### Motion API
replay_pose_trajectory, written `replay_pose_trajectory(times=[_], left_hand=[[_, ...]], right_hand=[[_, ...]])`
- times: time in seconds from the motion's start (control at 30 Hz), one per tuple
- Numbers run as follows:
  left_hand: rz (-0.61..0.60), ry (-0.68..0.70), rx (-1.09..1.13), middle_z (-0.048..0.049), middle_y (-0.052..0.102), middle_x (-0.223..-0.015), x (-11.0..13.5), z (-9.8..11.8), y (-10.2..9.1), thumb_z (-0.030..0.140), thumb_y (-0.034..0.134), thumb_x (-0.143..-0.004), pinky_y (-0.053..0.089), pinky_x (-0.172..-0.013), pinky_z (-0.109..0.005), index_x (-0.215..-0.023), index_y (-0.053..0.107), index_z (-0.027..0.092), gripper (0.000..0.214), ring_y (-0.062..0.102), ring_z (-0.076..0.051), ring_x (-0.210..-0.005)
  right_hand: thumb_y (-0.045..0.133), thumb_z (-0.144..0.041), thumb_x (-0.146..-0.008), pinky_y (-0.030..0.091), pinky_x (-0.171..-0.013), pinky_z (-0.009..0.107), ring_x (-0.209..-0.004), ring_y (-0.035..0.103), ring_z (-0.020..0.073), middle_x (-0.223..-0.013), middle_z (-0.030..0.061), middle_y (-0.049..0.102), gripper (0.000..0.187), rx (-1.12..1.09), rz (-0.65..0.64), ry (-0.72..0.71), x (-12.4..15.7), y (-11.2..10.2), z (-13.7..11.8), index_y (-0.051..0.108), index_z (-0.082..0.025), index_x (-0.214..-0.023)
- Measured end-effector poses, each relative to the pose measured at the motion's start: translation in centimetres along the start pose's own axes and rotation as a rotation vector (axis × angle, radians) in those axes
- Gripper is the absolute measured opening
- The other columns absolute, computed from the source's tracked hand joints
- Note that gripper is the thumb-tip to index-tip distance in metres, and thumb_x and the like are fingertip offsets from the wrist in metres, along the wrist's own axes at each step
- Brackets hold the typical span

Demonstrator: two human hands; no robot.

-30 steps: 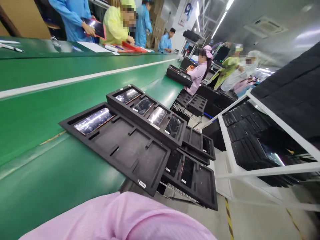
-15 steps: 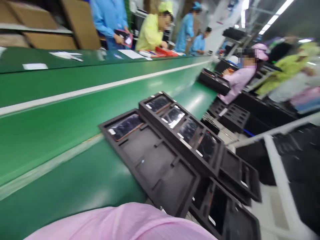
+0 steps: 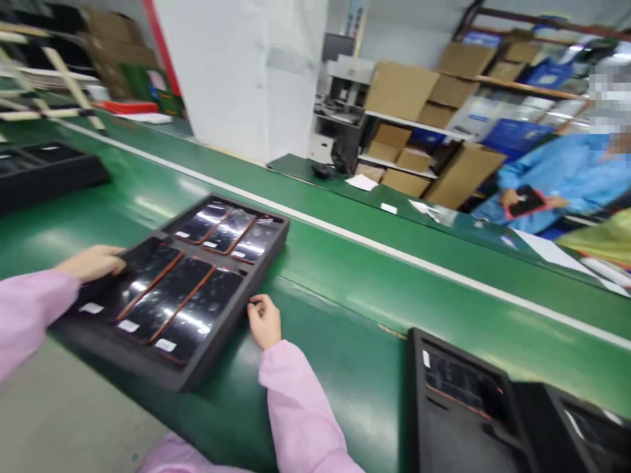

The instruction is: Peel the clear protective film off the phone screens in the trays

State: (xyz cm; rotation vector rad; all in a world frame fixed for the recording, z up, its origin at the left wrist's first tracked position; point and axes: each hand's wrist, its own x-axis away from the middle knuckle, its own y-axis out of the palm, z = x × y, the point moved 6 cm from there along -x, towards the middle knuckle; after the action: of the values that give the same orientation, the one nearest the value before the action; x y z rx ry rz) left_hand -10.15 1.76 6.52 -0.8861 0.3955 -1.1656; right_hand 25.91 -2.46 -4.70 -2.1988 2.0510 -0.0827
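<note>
A black foam tray [image 3: 170, 238] lies tilted across the green bench between my hands, with several dark phone-like slabs [image 3: 185, 295] in its slots. They have orange-brown edges, glossy faces and small white labels. My left hand [image 3: 96, 263] grips the tray's left side, its thumb and fingers over the rim. On the opposite side my right hand [image 3: 265, 320] holds the edge with curled fingers; the tips are partly hidden behind the tray wall. To the lower right stands a second black tray [image 3: 417, 394], holding one such slab [image 3: 466, 387] at its far end.
Another black tray [image 3: 49, 184] sits at the far left on the green bench [image 3: 340, 368]. A further tray [image 3: 542, 420] is at the right edge. Beyond the white line are papers [image 3: 362, 182] and a white pillar [image 3: 241, 72]. A person in blue [image 3: 576, 164] holds a dark item.
My view has swung left from the trays on the right. Both my hands have come into view, holding a filled tray.
</note>
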Motion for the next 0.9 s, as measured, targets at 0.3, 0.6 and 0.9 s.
replay_pose_trajectory(times=[0.3, 0.6, 0.9], left_hand=[[-0.027, 0.103, -0.201, 0.0016, 0.065, -0.074, -2.6, -1.2, -1.3, 0.016, 0.055, -0.066, 0.035, -0.067, -0.021, -0.091, 0.070, 0.008, 0.031, 0.053, -0.017, -0.076], [-0.202, 0.076, 0.096, 0.0009, 0.066, -0.070, -3.4, -3.1, -0.4, 0.022, 0.050, -0.059, 0.047, -0.067, -0.024, -0.084, 0.067, 0.012, 0.031, 0.061, -0.022, -0.078], [-0.183, -0.265, 0.811, 0.0049, 0.071, -0.116, 4.9, -13.1, 1.2, 0.081, 0.052, -0.064, 0.051, -0.102, -0.039, -0.118, 0.065, 0.036, 0.072, 0.059, -0.032, -0.120]], right_hand=[[0.054, -0.047, -0.083, 0.043, -0.053, 0.025, -0.054, 0.050, 0.0115, -0.074, -0.0005, 0.053, 0.035, -0.109, 0.085, 0.027, 0.0, -0.3, -0.2, 0.057, -0.016, -0.100], [0.050, -0.061, -0.087, 0.039, -0.110, 0.043, -0.133, 0.046, 0.0245, -0.147, 0.0131, 0.043, 0.073, -0.329, 0.205, 0.089, 0.6, 1.0, 0.8, 0.035, -0.021, -0.146], [0.036, -0.058, -0.094, 0.033, -0.115, 0.047, -0.140, 0.038, 0.0242, -0.156, 0.0022, 0.031, 0.070, -0.587, 0.300, 0.128, 0.9, 6.2, -0.1, 0.012, -0.034, -0.156]])
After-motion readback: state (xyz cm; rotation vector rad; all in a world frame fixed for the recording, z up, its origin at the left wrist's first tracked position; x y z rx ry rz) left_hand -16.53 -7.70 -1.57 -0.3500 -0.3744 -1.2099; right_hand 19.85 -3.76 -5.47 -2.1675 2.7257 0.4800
